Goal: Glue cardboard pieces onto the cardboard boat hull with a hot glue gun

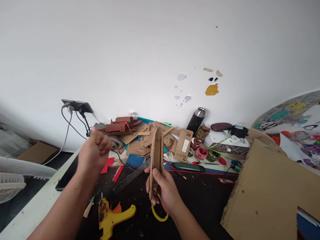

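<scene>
My right hand grips a narrow cardboard boat hull, its pointed end up and its hollow side towards me. The thumb presses on the inside while the fingers wrap round the outer wall. Off to the left, my left hand is raised with its fingers curled; whether anything is in them I cannot make out. It is in front of a brown-red model boat by the wall. Below and between my arms lies a yellow hot glue gun with an orange trigger. A yellow ring-shaped handle shows under the right hand.
Cardboard scraps are heaped along the wall. A black thermos, paint jars and a dark green cutter are to their right. A large cardboard sheet covers the right side. A ruler lies on the dark mat.
</scene>
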`<state>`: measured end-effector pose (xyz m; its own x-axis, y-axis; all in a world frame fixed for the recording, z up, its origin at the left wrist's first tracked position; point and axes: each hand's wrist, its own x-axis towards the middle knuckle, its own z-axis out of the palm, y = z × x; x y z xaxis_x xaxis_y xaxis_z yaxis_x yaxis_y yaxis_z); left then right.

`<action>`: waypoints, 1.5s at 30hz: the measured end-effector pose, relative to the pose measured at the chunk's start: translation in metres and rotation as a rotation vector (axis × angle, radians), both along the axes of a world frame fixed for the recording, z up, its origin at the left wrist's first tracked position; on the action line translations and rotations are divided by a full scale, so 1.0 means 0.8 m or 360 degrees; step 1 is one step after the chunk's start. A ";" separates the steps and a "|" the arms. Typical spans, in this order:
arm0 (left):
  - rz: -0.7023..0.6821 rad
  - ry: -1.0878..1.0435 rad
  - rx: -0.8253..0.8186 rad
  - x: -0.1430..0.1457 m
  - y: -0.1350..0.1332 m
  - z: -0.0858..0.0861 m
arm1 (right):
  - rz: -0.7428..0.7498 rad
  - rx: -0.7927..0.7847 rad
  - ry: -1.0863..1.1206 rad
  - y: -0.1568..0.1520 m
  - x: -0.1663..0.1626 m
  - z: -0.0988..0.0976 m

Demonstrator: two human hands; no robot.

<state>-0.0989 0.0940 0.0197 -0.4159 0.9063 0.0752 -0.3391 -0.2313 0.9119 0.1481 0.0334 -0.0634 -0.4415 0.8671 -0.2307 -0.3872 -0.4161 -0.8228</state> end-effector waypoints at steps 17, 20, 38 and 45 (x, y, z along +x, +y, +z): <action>-0.0951 0.0893 -0.0288 0.087 -0.033 -0.017 | 0.0052 0.0554 -0.0855 -0.010 -0.001 -0.007; -0.0880 0.0789 -0.0365 0.082 -0.031 -0.023 | 0.0118 0.0578 -0.0640 -0.011 -0.002 -0.009; -0.0982 0.0265 -0.0581 0.087 -0.032 -0.021 | 0.0179 0.0557 -0.0488 -0.014 -0.008 -0.015; -0.1003 0.0261 -0.0598 0.087 -0.033 -0.024 | 0.0155 0.0553 -0.0512 -0.015 -0.011 -0.017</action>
<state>-0.0293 0.0673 0.0005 0.1803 0.9459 -0.2697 -0.1576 0.2984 0.9413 0.1395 0.0215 -0.0773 -0.4785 0.8751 -0.0729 -0.0630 -0.1170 -0.9911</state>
